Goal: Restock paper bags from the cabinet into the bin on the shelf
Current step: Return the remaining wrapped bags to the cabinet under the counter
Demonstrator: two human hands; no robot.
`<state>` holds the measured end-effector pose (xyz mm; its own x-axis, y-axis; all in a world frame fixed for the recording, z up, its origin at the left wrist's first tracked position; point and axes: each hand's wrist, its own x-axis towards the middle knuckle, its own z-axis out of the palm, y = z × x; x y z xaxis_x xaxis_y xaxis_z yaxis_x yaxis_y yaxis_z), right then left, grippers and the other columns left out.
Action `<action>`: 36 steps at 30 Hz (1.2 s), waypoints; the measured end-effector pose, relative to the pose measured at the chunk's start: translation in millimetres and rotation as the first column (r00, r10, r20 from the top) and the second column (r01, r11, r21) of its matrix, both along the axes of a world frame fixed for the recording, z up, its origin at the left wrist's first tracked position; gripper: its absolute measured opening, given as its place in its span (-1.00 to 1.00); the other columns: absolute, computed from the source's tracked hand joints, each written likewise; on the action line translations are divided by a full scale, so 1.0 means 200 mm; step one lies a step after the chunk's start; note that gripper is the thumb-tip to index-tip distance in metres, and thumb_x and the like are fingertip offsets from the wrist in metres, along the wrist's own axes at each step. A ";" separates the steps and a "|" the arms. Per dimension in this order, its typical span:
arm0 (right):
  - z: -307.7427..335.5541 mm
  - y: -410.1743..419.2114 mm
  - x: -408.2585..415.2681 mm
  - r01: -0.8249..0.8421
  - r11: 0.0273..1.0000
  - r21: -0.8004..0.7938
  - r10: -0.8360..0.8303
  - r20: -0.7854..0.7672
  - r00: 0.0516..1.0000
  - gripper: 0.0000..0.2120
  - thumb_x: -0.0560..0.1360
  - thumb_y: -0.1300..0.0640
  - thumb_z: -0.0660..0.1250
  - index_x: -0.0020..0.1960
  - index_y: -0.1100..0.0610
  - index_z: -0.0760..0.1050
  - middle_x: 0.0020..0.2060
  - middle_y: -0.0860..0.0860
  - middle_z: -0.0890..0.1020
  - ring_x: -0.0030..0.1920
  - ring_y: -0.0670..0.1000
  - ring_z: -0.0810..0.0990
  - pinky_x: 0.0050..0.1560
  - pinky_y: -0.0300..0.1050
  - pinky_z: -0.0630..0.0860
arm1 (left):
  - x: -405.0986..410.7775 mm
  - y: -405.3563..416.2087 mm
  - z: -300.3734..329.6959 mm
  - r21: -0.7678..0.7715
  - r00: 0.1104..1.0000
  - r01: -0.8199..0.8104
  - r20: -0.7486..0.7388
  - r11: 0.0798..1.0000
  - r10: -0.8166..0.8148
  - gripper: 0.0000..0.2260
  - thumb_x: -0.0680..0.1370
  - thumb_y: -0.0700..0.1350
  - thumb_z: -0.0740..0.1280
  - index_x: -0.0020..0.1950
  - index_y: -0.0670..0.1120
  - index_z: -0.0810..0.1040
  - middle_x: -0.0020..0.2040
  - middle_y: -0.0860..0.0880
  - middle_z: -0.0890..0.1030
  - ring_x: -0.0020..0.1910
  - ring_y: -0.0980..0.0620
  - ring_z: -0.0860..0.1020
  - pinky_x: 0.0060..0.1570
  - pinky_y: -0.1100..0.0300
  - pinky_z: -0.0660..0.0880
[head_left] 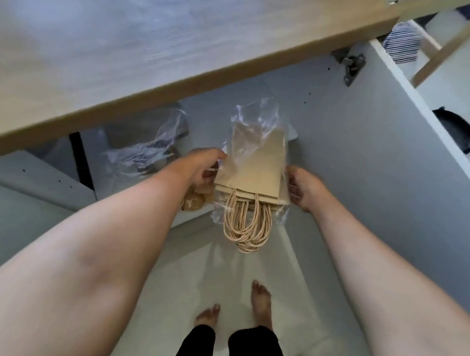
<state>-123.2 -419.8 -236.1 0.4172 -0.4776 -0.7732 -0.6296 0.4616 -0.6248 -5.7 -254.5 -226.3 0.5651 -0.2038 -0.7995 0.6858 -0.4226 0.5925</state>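
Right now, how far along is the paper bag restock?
Early stage. Done: the cabinet door is open and the stack of paper bags is out in front. In hand: left hand and right hand grip the stack's sides, its clear plastic wrap on. Left: carrying them to the bin, not in view.

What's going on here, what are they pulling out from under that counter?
A person is bent over an open cabinet under a wooden countertop. Both hands grip a stack of brown paper bags in a clear plastic wrap, the left hand and the right hand on opposite sides. The rope handles hang towards the person.
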 end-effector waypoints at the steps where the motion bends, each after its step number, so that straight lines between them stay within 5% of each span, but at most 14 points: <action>1: -0.01 -0.02 0.05 -0.026 1.000 -0.012 0.026 0.011 1.000 -0.81 0.52 0.17 0.25 -0.27 0.10 0.42 -0.38 0.02 0.48 -0.39 -0.03 0.45 -0.39 -0.22 0.42 | 0.03 -0.01 -0.01 -0.008 1.000 -0.024 0.001 1.000 0.024 -0.91 0.51 -0.19 0.32 0.01 -0.12 0.52 -0.21 -0.05 0.53 -0.28 0.04 0.50 -0.50 0.26 0.44; 7: -0.10 -0.19 0.39 -0.115 0.989 -0.096 0.123 0.084 0.989 -0.75 0.55 0.11 0.18 -0.29 0.09 0.43 -0.39 0.01 0.45 -0.57 -0.09 0.42 -0.62 -0.31 0.27 | 0.20 -0.07 -0.09 -0.086 0.974 -0.226 -0.002 0.970 0.227 -0.88 0.53 -0.30 0.25 -0.16 -0.12 0.46 -0.25 -0.05 0.49 -0.29 0.05 0.48 -0.33 0.26 0.45; 16: -0.25 -0.33 0.87 -0.321 0.941 -0.106 0.335 0.162 0.928 -0.65 0.59 -0.08 0.05 -0.07 0.07 0.54 -0.08 0.04 0.58 -0.15 0.03 0.50 -0.18 -0.18 0.41 | 0.44 -0.14 -0.28 -0.249 0.894 -0.434 0.004 0.866 0.449 -0.81 0.57 -0.28 0.12 0.02 -0.12 0.50 -0.25 -0.06 0.51 -0.29 0.03 0.51 -0.37 0.17 0.52; 21: -0.33 -0.38 1.07 -0.370 0.918 -0.141 0.392 0.194 0.899 -0.66 0.59 -0.09 0.04 -0.14 0.05 0.50 -0.16 0.02 0.53 -0.27 0.00 0.40 -0.17 -0.18 0.33 | 0.59 -0.20 -0.35 -0.311 0.824 -0.538 0.003 0.784 0.567 -0.84 0.58 -0.27 0.07 -0.03 -0.17 0.45 -0.27 -0.09 0.50 -0.31 -0.01 0.54 -0.26 0.12 0.60; 27: -0.39 -0.39 1.22 -0.412 0.888 -0.204 0.450 0.212 0.867 -0.67 0.60 -0.07 0.03 -0.13 0.03 0.50 -0.28 -0.05 0.45 -0.36 -0.05 0.32 -0.27 -0.23 0.25 | 0.67 -0.23 -0.41 -0.279 0.819 -0.539 0.048 0.795 0.572 -0.82 0.59 -0.23 0.05 0.13 -0.14 0.39 -0.17 -0.11 0.54 -0.25 -0.04 0.58 -0.21 0.14 0.62; 32: -0.36 -0.35 1.18 -0.394 0.839 -0.376 0.476 0.155 0.866 -0.61 0.62 -0.01 0.04 0.29 0.14 0.48 0.22 0.04 0.49 0.15 0.02 0.43 0.09 -0.16 0.26 | 0.65 -0.24 -0.37 -0.216 0.832 -0.511 0.120 0.832 0.542 -0.79 0.56 -0.19 0.08 0.14 -0.08 0.42 -0.08 -0.09 0.54 -0.12 -0.04 0.56 0.08 0.10 0.54; 36: -0.26 -0.28 1.03 -0.541 0.596 -0.593 0.625 -0.081 0.777 -0.60 0.65 0.16 -0.06 0.32 0.30 0.41 0.34 0.22 0.44 0.33 0.15 0.41 0.23 -0.10 0.33 | 0.52 -0.24 -0.27 0.082 0.878 -0.296 0.416 0.952 0.237 -0.61 0.61 -0.06 0.08 0.37 -0.20 0.41 0.26 -0.16 0.51 0.17 -0.14 0.51 0.21 0.12 0.44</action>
